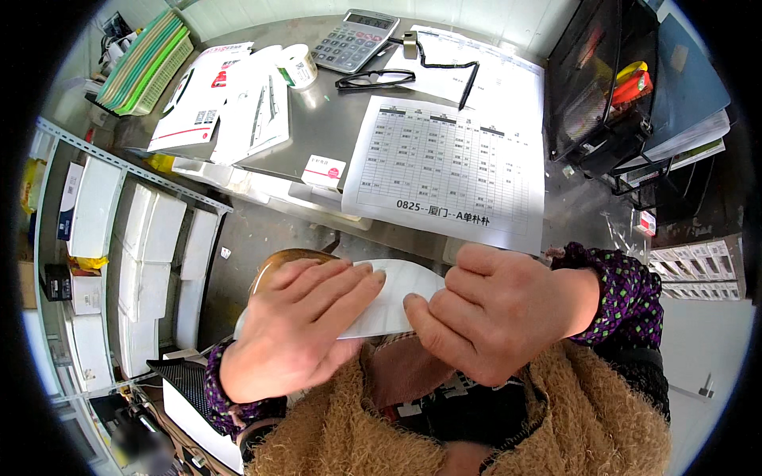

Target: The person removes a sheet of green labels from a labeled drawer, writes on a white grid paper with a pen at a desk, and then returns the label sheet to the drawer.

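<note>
In front of my body is a smooth white sheet-like thing [389,305] with a curved far edge. Its exact kind cannot be made out. My left hand [298,329] lies palm down across its left part, the fingers stretched out and close together. At its right end my right hand [496,313] is closed, fingers curled and thumb against the white edge. What lies inside the right fist is hidden. A rounded brown edge [290,258], wood-like, shows just beyond my left fingers.
The grey table [317,119] ahead bears a printed chart [444,159], glasses [375,79], a calculator [357,40], a white roll [298,66], a small white box [323,171] and papers. A black mesh organizer [583,103] stands right; shelves with white boxes [147,230] stand left.
</note>
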Tool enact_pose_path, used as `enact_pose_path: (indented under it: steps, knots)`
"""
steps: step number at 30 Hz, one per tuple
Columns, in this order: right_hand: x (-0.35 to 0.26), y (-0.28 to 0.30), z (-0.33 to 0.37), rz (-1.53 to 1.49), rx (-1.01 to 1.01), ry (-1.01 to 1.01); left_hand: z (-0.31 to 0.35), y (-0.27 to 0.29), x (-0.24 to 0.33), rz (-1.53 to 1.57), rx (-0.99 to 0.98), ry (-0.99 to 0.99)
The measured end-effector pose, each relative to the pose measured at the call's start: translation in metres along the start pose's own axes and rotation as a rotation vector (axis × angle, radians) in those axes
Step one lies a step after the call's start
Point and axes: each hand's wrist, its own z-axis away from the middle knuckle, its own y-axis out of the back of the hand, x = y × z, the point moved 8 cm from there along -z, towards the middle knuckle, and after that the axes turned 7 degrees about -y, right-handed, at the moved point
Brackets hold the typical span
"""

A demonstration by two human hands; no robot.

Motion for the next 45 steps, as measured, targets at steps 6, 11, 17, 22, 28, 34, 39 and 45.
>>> enact_pose_path:
  steps: [6, 11, 17, 22, 28, 34, 39, 45]
  knots:
    - [0.062, 0.023, 0.035, 0.279, 0.086, -0.246, 0.060, 0.034, -0.056, -0.329, 0.224, 0.307]
    - [0.136, 0.033, 0.105, 0.349, 0.444, -0.646, 0.090, 0.111, -0.099, -1.132, 0.866, 0.281]
    - [0.183, -0.001, 0.152, 0.226, 0.613, -0.848, 0.056, 0.031, -0.245, -0.918, 0.445, 0.471]
    - [0.187, -0.012, 0.155, 0.177, 0.534, -0.816, 0.059, -0.040, -0.329, -0.598, 0.166, 0.725]
    - [0.156, -0.001, 0.106, -0.502, 0.473, -0.803, 0.038, -0.035, -0.327, -0.610, 0.158, 0.771]
    - [0.073, 0.047, 0.041, -0.856, 0.298, -0.310, -0.006, -0.034, -0.221, -0.569, 0.676, 0.427]
    - [0.175, 0.035, 0.116, 0.233, 0.626, -0.653, -0.037, -0.078, -0.139, -0.368, 0.774, 0.180]
    - [0.203, -0.015, 0.151, 0.153, 0.519, -0.758, -0.035, -0.113, -0.154, -0.188, 0.809, 0.305]
